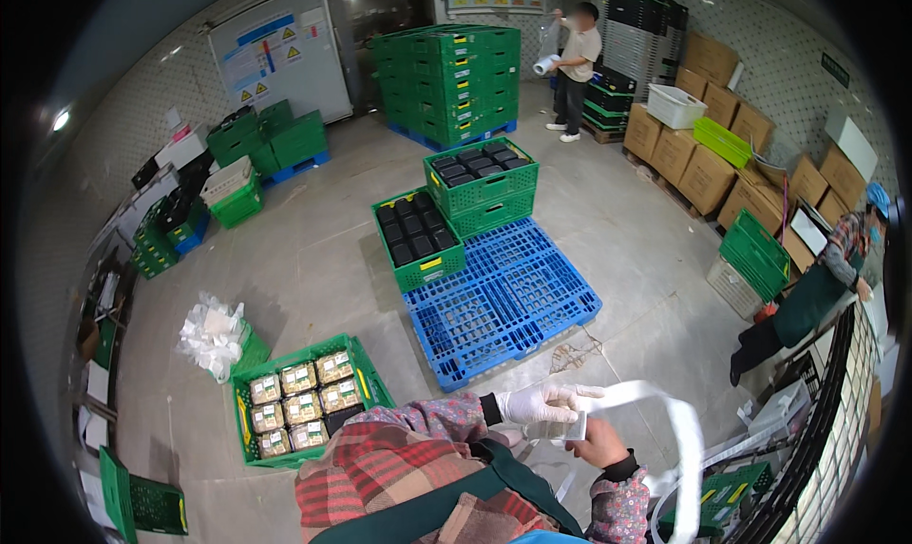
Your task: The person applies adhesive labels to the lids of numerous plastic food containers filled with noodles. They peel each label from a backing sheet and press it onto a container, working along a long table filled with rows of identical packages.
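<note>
In front of my body, my left hand (537,405), in a white glove, is closed around one end of a long white strip (690,449). The strip arcs out to the right and hangs down past my right sleeve. My bare right hand (600,443) meets the left one, its thumb and fingers pinching a small pale piece at the strip's end. Whether this piece is a label or part of the strip itself I cannot tell. To the left of my hands, a green crate (377,381) on the floor holds several clear-lidded food trays (304,408).
Ahead lies a blue pallet (446,340) bearing green crates (496,199) of black trays. A bag of white plastic (211,340) sits at the left. One person (575,64) stands at the back, another (822,278) at the right beside cardboard boxes (708,175). A dark mesh edge (793,449) runs nearby right.
</note>
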### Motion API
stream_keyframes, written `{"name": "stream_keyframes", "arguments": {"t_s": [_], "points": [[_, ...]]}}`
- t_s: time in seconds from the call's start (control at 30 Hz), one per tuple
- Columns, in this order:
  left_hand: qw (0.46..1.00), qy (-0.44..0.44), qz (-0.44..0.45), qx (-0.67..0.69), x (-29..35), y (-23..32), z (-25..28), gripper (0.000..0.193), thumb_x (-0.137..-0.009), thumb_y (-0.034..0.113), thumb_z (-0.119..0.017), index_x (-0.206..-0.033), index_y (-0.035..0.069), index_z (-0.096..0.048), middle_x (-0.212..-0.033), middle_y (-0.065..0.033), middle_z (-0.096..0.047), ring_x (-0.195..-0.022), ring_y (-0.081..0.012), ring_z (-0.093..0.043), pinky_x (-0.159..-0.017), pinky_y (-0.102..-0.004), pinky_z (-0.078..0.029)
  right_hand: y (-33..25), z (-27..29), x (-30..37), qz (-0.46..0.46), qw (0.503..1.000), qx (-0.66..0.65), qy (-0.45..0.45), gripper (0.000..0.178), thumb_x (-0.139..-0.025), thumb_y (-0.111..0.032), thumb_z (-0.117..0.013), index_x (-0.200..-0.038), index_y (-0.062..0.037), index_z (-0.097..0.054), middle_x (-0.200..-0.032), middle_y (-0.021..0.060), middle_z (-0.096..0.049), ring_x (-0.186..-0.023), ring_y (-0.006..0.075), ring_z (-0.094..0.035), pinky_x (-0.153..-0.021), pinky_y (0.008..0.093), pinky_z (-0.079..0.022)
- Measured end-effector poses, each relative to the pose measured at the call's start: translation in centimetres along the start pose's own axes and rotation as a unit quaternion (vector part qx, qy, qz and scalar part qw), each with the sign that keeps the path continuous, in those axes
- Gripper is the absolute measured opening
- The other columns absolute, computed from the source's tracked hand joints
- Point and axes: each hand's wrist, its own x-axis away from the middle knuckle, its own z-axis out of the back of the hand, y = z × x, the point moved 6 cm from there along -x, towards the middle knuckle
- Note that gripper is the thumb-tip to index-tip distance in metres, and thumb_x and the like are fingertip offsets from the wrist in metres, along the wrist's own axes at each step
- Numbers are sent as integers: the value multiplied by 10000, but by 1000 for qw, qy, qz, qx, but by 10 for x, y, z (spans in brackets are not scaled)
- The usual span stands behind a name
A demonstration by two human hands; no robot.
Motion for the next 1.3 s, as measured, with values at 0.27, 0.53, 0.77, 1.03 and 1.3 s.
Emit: {"name": "stream_keyframes", "arguments": {"t_s": [0.27,0.53,0.77,1.03,1.3], "points": [[1000,-16,21,7,24,20,4,93,-868,123,-573,-855,41,-614,-1440,-150,-285,-1289,-202,-329,-1013,-354,-312,-70,44,12,14,993,66,95,226,-755,-202,-661,-939,-86,-598,-682,161,-615,-618,337,-609,-552,407,-461],[993,-77,89,-10,12,-16,32,132,-844,179,-635,-858,51,-610,-750,33,-584,-723,-50,-532,-664,-220,-436,-114,67,-16,39,981,132,135,159,-712,-107,-672,-869,-130,-683,-763,108,-630,-658,301,-606,-568,358,-466],[993,-82,80,4,17,6,95,114,-829,164,-648,-846,53,-626,-763,24,-606,-722,-48,-544,-663,-226,-448,-141,96,-79,99,955,167,224,361,-514,46,-545,-821,-94,-674,-663,98,-552,-618,297,-560,-535,359,-433],[981,168,58,78,12,13,206,141,-861,147,-605,-943,36,-629,-831,16,-618,-747,-51,-562,-677,-213,-464,-118,86,-132,-16,888,243,391,537,-685,-88,-677,-1199,-103,-519,-1242,143,-468,-1151,321,-417,-1010,414,-267],[943,264,-48,198,-50,58,263,120,-889,118,-562,-968,36,-602,-824,6,-613,-720,-62,-574,-633,-208,-468,-34,16,-107,-103,847,-227,470,266,-829,-53,-607,-1084,14,-568,-958,67,-609,-875,124,-571,-786,258,-459]]}}
